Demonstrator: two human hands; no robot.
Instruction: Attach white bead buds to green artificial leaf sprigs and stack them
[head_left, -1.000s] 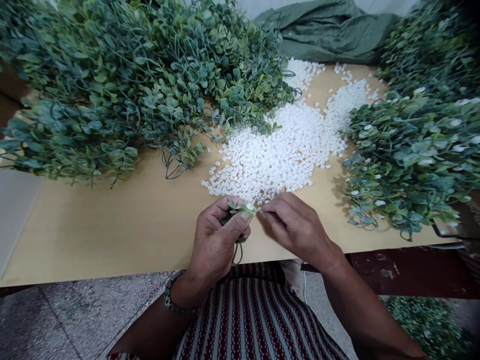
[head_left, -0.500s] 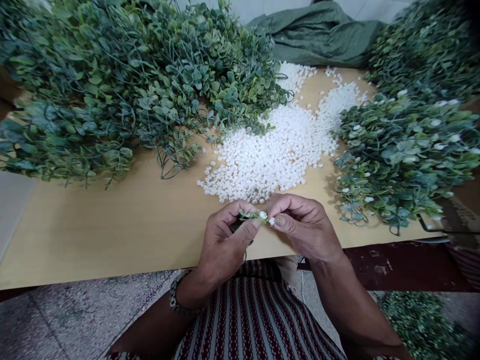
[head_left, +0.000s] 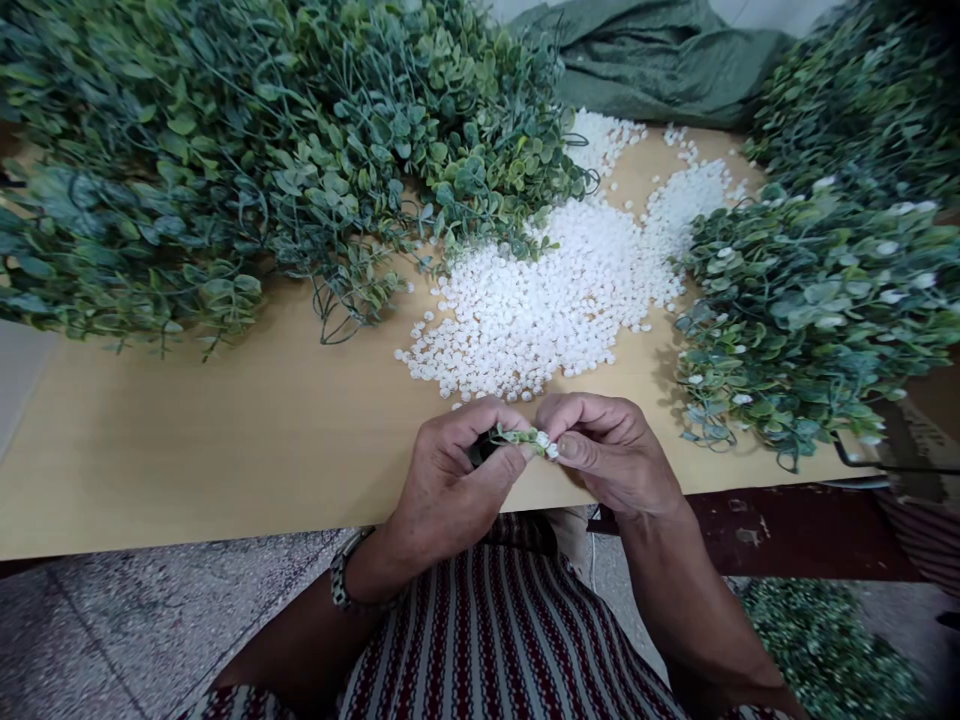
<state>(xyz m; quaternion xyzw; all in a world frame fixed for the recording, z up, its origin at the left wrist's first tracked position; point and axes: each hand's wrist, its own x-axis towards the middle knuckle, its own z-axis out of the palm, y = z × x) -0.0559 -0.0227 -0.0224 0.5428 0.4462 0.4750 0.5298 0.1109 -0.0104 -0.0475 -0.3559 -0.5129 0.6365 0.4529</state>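
Observation:
Near the table's front edge, my left hand pinches a small artificial leaf sprig between thumb and fingers. Small white flower beads sit at the sprig's right end. My right hand is closed with thumb and forefinger on a white flower bead, which touches the sprig's tip. Whether the bead is fixed on the stem I cannot tell. Just beyond my hands spreads a heap of loose white beads. Most of the sprig's stem is hidden by my left fingers.
A large pile of green artificial foliage covers the table's back left. At the right lies foliage with white beads on it, with more greenery behind. A dark green sack lies at the back. More foliage is on the floor at right.
My right fingers have brought the white bead against the sprig's tip, beside the other bead. Both hands stay nearly in place; the view has shifted slightly.

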